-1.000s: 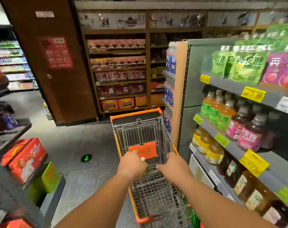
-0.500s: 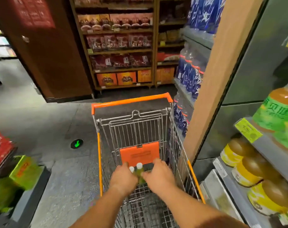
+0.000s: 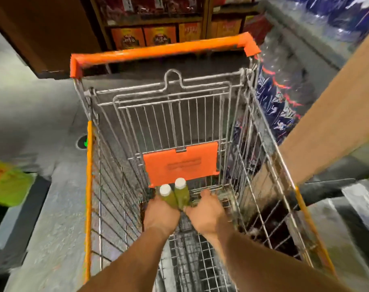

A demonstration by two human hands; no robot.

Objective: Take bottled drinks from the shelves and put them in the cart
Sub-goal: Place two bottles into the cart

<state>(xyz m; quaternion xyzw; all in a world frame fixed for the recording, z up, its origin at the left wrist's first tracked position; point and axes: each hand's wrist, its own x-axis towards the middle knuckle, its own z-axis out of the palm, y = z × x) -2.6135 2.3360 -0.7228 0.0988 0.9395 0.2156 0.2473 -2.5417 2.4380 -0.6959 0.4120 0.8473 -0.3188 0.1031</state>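
Single head camera looking steeply down, forward into wire cart (image 3: 263, 131), close above forearms; shelves (image 3: 318, 49) crowding right edge.

Hands: both now lower, deep inside the cart (image 3: 270, 157), near its wire floor; a second ago they were up at rim height.
Left hand (image 3: 161, 216): grips two green bottles (image 3: 175, 196), white caps now plainly showing; earlier one cap peeked out.
Right hand (image 3: 206, 211): fingers now spread beside the bottles.
View: tilted down and closer; right-side juice shelves gone from sight.
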